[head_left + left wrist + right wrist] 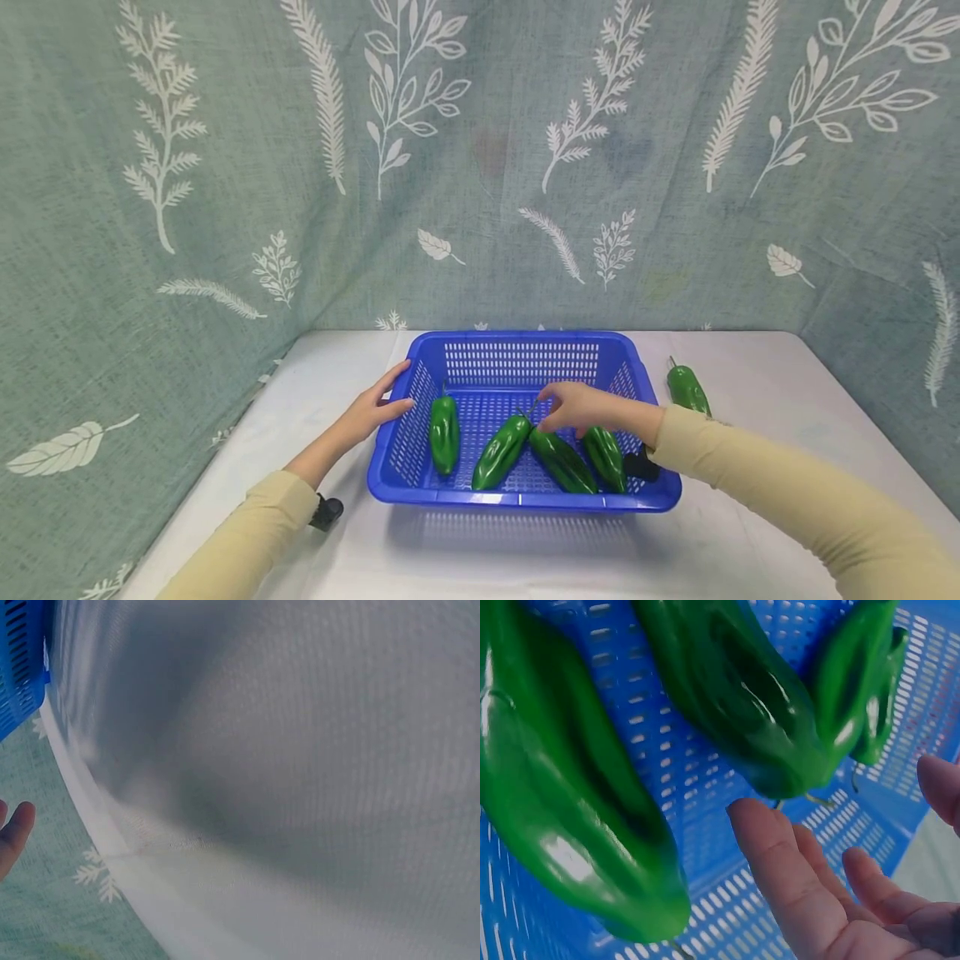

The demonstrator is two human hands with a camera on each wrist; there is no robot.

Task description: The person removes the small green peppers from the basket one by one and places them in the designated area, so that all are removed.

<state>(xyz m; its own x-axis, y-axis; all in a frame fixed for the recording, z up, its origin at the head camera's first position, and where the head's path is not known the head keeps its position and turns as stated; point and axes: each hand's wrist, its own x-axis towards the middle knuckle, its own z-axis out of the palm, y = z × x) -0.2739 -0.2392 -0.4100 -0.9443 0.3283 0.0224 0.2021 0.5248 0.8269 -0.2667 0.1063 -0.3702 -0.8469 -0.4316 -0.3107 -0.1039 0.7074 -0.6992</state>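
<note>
A blue plastic basket (pixel 517 501) holds several glossy green peppers. One pepper (pixel 445 435) lies along the left side, and another pepper (pixel 501 452) is tilted near the middle. My right hand (pixel 573 407) reaches into the basket over the stem ends of the middle pepper and the one right of it (pixel 564 463). In the right wrist view its fingers (pixel 780 877) are spread apart, with nothing between them, just below a pepper's stem end (pixel 780 761). At the basket's left rim, my left hand (pixel 367 410) has its fingers extended, its thumb and fingertips at the edge.
Outside the basket, to its right, another green pepper (pixel 687 390) lies on the white tablecloth (pixel 757 392), partly behind the right sleeve (pixel 750 467). A green patterned cloth (pixel 480 250) hangs behind the table and along its sides.
</note>
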